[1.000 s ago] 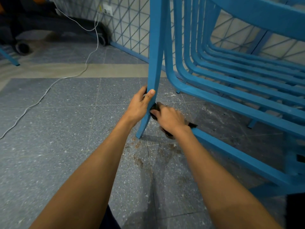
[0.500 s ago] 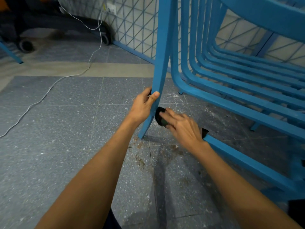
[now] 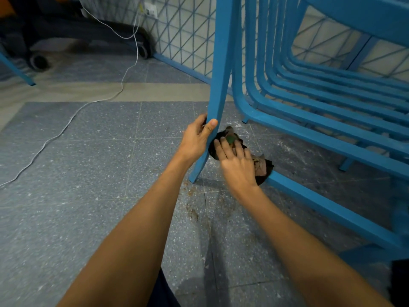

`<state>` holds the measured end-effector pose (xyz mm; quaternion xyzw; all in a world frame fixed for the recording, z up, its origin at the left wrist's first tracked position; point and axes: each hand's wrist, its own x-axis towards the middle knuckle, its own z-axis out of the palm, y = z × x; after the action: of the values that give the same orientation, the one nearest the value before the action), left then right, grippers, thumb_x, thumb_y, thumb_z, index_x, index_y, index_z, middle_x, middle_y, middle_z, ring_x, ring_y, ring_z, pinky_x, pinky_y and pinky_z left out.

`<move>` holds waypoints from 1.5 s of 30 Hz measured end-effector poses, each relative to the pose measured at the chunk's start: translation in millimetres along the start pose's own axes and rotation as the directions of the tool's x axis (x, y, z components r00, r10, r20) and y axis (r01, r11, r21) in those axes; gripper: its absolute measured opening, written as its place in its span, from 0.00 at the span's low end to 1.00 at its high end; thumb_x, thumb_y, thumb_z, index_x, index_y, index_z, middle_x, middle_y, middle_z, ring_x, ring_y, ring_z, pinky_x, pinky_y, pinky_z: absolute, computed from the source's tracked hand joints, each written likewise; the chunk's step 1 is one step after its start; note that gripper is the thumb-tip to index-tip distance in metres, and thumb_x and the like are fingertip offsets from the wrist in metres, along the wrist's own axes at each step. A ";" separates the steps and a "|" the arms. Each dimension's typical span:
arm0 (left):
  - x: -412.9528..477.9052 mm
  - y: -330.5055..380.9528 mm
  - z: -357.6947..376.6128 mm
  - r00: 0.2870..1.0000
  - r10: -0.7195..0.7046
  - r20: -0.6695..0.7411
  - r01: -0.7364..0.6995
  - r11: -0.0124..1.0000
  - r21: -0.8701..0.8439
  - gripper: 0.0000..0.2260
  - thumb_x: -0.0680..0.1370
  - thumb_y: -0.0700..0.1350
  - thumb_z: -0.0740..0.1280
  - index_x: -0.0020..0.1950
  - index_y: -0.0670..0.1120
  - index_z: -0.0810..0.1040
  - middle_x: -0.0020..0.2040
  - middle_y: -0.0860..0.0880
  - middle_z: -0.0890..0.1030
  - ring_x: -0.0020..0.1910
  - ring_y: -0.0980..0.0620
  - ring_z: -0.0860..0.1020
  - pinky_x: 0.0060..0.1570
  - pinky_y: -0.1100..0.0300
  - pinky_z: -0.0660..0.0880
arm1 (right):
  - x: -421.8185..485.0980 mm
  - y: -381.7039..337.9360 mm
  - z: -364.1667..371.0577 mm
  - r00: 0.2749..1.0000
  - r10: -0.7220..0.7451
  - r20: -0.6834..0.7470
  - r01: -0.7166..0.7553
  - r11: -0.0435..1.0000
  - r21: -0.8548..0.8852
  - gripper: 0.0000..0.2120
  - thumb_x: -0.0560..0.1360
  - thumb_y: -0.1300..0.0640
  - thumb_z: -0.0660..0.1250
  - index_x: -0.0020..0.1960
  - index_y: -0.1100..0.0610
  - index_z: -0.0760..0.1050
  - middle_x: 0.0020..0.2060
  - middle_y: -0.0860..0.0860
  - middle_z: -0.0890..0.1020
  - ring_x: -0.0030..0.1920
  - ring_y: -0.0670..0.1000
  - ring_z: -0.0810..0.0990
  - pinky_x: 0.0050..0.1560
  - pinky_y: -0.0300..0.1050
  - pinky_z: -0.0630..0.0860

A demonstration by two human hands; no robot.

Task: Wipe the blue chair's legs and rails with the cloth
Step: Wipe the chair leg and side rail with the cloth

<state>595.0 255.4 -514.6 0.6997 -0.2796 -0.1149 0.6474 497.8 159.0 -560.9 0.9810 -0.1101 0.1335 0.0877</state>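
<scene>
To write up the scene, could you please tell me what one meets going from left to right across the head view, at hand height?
white cable → left hand, gripping the chair leg → right hand, pressing the cloth → low rail

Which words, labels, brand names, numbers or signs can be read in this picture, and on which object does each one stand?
No text can be read in this picture.
blue chair: plain paint, no label or number visible.
cloth: dark with a green patch, no lettering visible; the right hand covers part of it.
white wall plate: too small and blurred to show any marking.
</scene>
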 end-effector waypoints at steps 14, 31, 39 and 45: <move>-2.3 -2.3 2.4 1.000 -0.004 -0.021 0.004 1.000 -0.017 0.09 0.81 0.48 0.60 0.56 0.44 0.74 0.42 0.56 0.75 0.38 0.67 0.73 0.42 0.70 0.72 | 33.5 4.3 -23.6 0.917 0.143 0.371 -0.225 0.956 0.187 0.36 0.75 0.36 0.60 0.74 0.56 0.57 0.62 0.59 0.77 0.59 0.62 0.77 0.55 0.56 0.72; -1.8 -3.9 5.0 0.999 -0.017 -0.040 0.015 0.999 -0.049 0.07 0.81 0.48 0.60 0.51 0.45 0.73 0.37 0.55 0.74 0.35 0.65 0.72 0.38 0.67 0.71 | 40.5 -12.1 -25.7 0.959 0.179 0.221 -0.234 0.938 0.257 0.18 0.79 0.49 0.61 0.61 0.61 0.70 0.55 0.60 0.80 0.56 0.62 0.78 0.48 0.50 0.71; -3.2 -3.3 1.8 1.000 -0.014 -0.021 0.013 0.999 -0.050 0.09 0.81 0.49 0.61 0.54 0.46 0.75 0.41 0.54 0.76 0.42 0.58 0.74 0.46 0.59 0.74 | 26.2 3.9 -29.5 0.911 0.341 0.232 -0.409 0.815 0.410 0.17 0.79 0.43 0.60 0.60 0.53 0.76 0.52 0.56 0.81 0.54 0.60 0.79 0.45 0.48 0.68; -4.1 -3.7 4.3 0.999 -0.022 -0.024 0.021 0.998 -0.066 0.11 0.81 0.49 0.60 0.57 0.42 0.75 0.41 0.58 0.75 0.40 0.66 0.75 0.42 0.69 0.72 | 17.5 39.4 -35.3 0.861 0.272 0.430 -0.474 0.735 0.485 0.20 0.75 0.36 0.61 0.46 0.53 0.73 0.44 0.53 0.80 0.49 0.58 0.79 0.42 0.48 0.70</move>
<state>590.3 254.1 -519.6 0.6822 -0.2601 -0.1223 0.6723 496.3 124.9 -516.8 0.9252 -0.2749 0.0089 -0.2615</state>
